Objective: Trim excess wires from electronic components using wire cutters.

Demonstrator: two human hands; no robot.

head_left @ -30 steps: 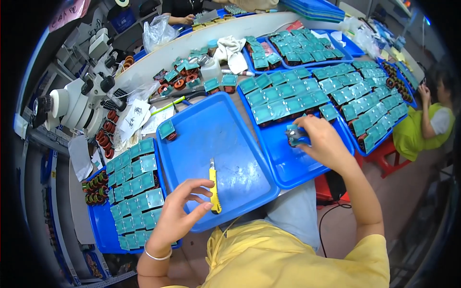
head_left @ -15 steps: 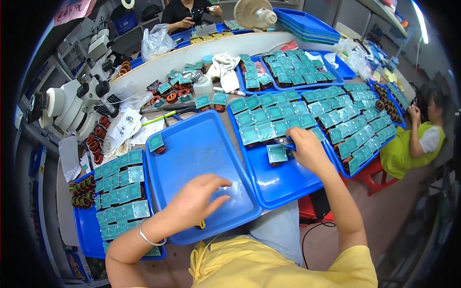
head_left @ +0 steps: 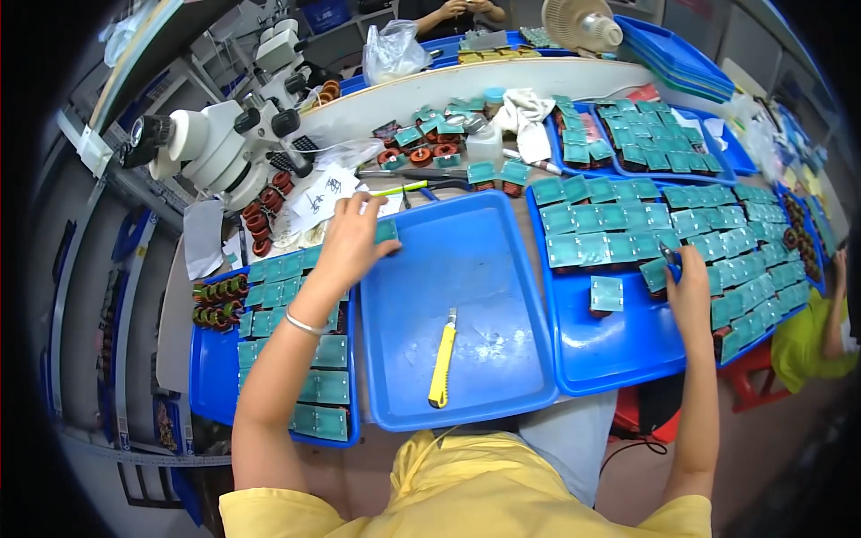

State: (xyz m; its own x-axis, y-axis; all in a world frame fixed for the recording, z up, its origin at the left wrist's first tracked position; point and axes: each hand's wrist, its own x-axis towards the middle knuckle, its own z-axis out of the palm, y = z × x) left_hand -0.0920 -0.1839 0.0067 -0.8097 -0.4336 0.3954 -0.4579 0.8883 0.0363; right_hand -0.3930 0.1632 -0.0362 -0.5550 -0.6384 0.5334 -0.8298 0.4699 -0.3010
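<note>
My left hand reaches over the far left corner of the middle blue tray. Its thumb and fingers are apart around a part with a teal circuit board; I see no firm grip on it. Closed around small pliers, my right hand is over the right blue tray, at a teal-topped part. Another teal-board coil part stands alone just to its left. A yellow utility knife lies in the middle tray.
On the left, a blue tray holds rows of teal-board parts and coils. A microscope, papers and a white bottle stand behind. More filled trays lie right. A co-worker's hands show across the divider.
My left hand has moved away from me to the part in the middle tray's far corner, uncovering the knife. My right hand stays closed on the pliers. The view has swung left.
</note>
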